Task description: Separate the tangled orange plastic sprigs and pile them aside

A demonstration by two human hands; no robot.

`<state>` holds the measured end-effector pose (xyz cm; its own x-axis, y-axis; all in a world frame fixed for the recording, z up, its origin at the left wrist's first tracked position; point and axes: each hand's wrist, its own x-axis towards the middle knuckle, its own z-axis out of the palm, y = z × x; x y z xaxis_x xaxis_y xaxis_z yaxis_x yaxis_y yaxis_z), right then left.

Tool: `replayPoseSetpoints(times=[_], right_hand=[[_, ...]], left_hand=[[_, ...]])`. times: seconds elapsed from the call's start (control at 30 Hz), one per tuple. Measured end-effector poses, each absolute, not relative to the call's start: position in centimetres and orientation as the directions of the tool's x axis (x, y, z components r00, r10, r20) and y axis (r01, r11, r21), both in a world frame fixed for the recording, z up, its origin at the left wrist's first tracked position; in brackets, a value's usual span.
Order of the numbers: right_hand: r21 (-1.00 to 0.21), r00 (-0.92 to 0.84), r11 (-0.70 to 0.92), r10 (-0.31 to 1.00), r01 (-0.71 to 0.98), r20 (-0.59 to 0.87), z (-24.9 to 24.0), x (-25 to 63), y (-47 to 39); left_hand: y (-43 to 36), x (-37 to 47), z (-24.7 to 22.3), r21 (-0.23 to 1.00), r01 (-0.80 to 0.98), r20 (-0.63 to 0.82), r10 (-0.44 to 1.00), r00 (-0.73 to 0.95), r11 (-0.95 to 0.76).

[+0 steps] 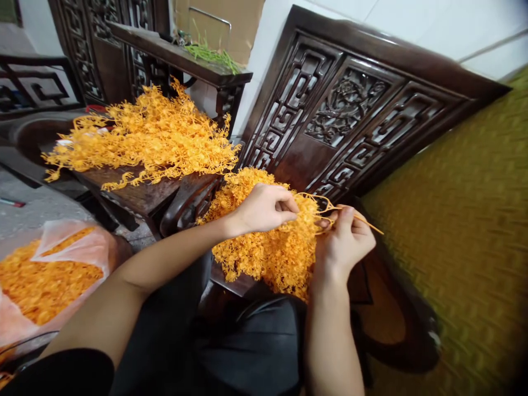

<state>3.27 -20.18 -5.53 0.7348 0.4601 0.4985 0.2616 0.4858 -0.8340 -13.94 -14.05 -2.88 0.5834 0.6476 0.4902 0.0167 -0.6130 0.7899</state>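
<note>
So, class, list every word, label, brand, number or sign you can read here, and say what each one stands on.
No readable text anywhere.
Plastic bag: no lettering visible.
Cardboard: no print visible.
Wooden chair back: carved patterns, not letters.
Orange strip in the right hand: no marks visible.
Small stick on the floor: too blurred to tell.

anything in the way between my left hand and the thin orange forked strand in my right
Nothing visible stands between the left hand and the thin orange forked strand held in the right hand. The heap of frilly orange pieces shows behind the gap, not across it; whether left hand and strand touch is unclear.
</note>
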Motion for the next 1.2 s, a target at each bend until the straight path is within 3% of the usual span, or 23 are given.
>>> replayPoseSetpoints(times=[0.1,0.3,0.4,0.5,0.6,0.73,0.87,1.07,1.2], right_hand=[[-0.854,0.748,0.476,0.484,0.209,0.453,-5.7,3.9,-20.1],[-0.819,0.628,0.361,0.526,0.446,0.574,-5.5,2.4,-20.4],[-0.797,0.548,0.326,0.591,0.509,0.592,-5.4,1.7,-20.8],[-0.762,0.467,0.327,0.636,0.558,0.615,-5.4,1.4,-21.0],[-0.684,0.363,0.386,0.632,0.619,0.685,-5.5,1.2,-21.2],[-0.627,0.291,0.453,0.611,0.633,0.736,-5.6,1.1,-21.3],[-0.603,0.275,0.478,0.59,0.638,0.759,-5.6,1.1,-21.5],[-0.544,0.273,0.436,0.543,0.717,0.794,-5.5,0.2,-21.6],[-0.642,0.364,0.449,0.561,0.621,0.744,-5.3,-0.6,-21.7]], left_hand=[[-13.9,-13.6,-3.1,0.902,0.069,0.287,0.711,0.642,-0.426],[-13.3,-14.8,-3.1,0.605,0.287,0.433,0.609,0.664,-0.743],[-13.2,-15.8,-2.2,0.585,0.316,0.481,0.633,0.606,-0.747],[-13.1,-15.8,-1.9,0.605,0.191,0.582,0.592,0.557,-0.773],[-13.1,-14.8,-2.7,0.692,-0.029,0.565,0.516,0.644,-0.721],[-12.6,-13.6,-3.7,0.848,-0.216,0.464,0.481,0.744,-0.484],[-11.7,-14.0,-3.0,0.932,-0.254,0.346,0.416,0.841,-0.26],[-11.6,-14.6,-2.2,0.885,-0.191,0.372,0.397,0.839,-0.426],[-12.4,-14.2,-2.8,0.806,-0.161,0.423,0.364,0.83,-0.57]])
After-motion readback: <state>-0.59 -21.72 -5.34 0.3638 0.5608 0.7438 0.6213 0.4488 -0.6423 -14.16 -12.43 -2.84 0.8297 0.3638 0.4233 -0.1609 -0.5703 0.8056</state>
